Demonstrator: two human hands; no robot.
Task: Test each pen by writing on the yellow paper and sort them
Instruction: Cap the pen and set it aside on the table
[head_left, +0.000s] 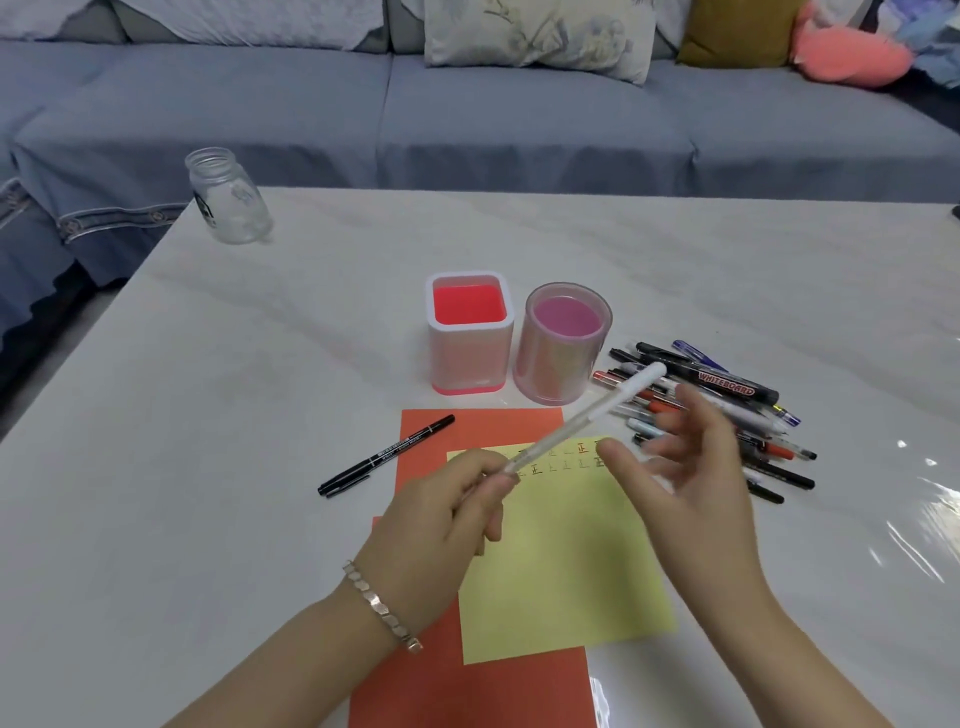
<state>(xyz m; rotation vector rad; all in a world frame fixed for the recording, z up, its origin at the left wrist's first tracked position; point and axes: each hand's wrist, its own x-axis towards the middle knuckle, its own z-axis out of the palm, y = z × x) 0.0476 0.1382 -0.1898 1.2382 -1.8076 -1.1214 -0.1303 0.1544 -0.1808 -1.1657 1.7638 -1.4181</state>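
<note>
My left hand (447, 509) is shut on a white pen (587, 418), which slants up and to the right above the yellow paper (561, 561). The paper lies on an orange sheet (467, 686) and carries a row of written marks along its top edge. My right hand (680, 467) hovers open beside the pen, fingers spread and blurred, holding nothing. A pile of several pens (727, 410), one a black whiteboard marker, lies right of the paper, partly behind my right hand. One black pen (387, 455) lies alone left of the orange sheet.
Two holders stand beyond the paper: a square one with a red inside (470, 332) and a round pink one (563, 343). A glass jar (228, 195) stands at the table's far left corner. A grey sofa with cushions runs behind the white table (208, 415).
</note>
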